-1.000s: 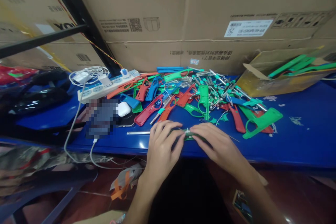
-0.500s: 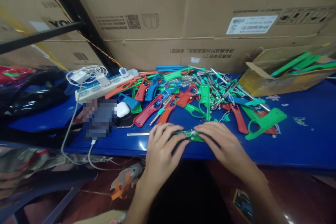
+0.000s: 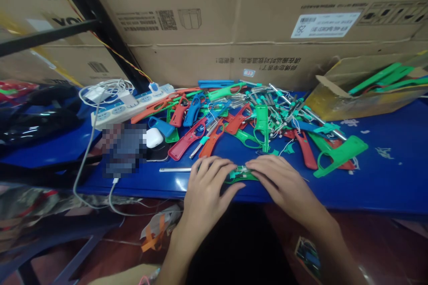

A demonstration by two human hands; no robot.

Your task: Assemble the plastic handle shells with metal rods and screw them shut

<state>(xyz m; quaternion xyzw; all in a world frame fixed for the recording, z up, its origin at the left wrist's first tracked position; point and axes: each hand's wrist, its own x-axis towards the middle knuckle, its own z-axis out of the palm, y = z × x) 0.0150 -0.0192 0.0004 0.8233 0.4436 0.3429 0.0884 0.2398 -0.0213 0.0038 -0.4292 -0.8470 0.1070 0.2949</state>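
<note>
Near the table's front edge, both hands are on a green lighter casing with small parts and white wire inside. My left hand curls over its left part, thumb along the near side. From under those fingers a metal lighter tube sticks out to the left. My right hand grips the casing's right end, its fingertips bent down and hiding that end. Just beyond the hands lie an orange casing half and a pink-red casing half.
A heap of metal tubes, igniters and wires spreads behind. A cardboard box of green casings stands right. At left are a power strip, a white earbud case and a pixelated dark object. Large cartons back the table.
My left thumb has lifted away from the casing's near edge, showing more of the parts inside. The hands stay in nearly the same place; the view has shifted slightly.
</note>
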